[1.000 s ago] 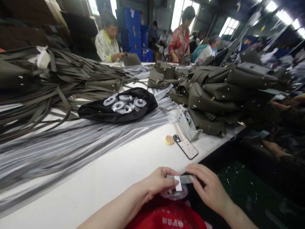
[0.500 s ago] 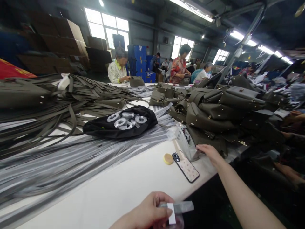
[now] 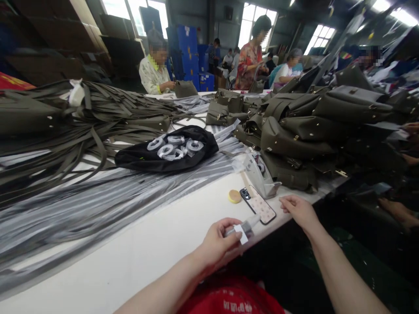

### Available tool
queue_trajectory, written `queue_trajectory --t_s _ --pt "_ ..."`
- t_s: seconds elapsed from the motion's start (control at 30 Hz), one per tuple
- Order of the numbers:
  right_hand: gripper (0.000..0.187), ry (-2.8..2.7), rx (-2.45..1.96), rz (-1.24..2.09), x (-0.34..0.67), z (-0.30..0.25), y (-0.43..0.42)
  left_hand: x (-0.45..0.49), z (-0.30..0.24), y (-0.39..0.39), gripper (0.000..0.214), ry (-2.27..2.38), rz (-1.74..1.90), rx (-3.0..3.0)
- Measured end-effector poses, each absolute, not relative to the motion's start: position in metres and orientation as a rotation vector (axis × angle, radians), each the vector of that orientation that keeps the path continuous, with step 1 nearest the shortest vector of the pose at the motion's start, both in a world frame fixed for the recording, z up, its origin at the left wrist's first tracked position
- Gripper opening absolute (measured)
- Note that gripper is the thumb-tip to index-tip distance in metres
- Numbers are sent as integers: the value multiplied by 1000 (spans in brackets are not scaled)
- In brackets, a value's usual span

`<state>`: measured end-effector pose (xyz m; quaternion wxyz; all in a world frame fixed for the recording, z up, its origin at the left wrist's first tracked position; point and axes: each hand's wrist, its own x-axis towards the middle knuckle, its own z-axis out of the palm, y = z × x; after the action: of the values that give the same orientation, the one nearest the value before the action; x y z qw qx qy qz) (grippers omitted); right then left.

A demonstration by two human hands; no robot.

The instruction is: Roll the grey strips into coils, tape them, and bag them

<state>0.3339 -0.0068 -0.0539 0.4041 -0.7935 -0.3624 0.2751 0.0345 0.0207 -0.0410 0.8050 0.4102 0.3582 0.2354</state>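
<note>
Sleeved strip (image 3: 248, 226): in the person's left hand (image 3: 217, 242), over the near edge of the worktop (image 3: 131, 257). Left fingers curled round the bundle, thumb pressed on a small white tag (image 3: 241, 234) that crosses it. Clear loose end juts past the tag and, in this view, overlaps the edge of the phone (image 3: 260, 206). How much is wound cannot be told; fingers cover most of it. Judged so far: tag laid across, end not yet fastened down.

Right hand (image 3: 300, 213): well apart from the left, just beside the tip of the grey tape dispenser (image 3: 262, 178). Fingertips drawn together as in a pinch; too small to tell whether a bit of tape is between them.

Further out: phone lies back upward beside the dispenser, yellow-rimmed disc (image 3: 234, 196) next to it. Beyond, a black bag (image 3: 137, 158) with about five wrapped coils (image 3: 176, 140) in it; these look like finished pieces. Around the bag, many long strips in clear sleeves (image 3: 108, 209) lie flat, uncoiled; seemingly the larger share is left. Past them, heaped straps (image 3: 111, 102) on the left, piled handbags (image 3: 294, 144) on the right.
</note>
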Motion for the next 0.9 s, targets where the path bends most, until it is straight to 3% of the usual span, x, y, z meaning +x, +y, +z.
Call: queue_trajectory --t_s 0.3,0.9 --pt "33 -965 -1528 1191 197 -27 -50 43 -45 24 43 914 685 1088" --pt "44 -964 -1569 1361 178 -70 -41 37 -47 8 34 1161 790 1265"
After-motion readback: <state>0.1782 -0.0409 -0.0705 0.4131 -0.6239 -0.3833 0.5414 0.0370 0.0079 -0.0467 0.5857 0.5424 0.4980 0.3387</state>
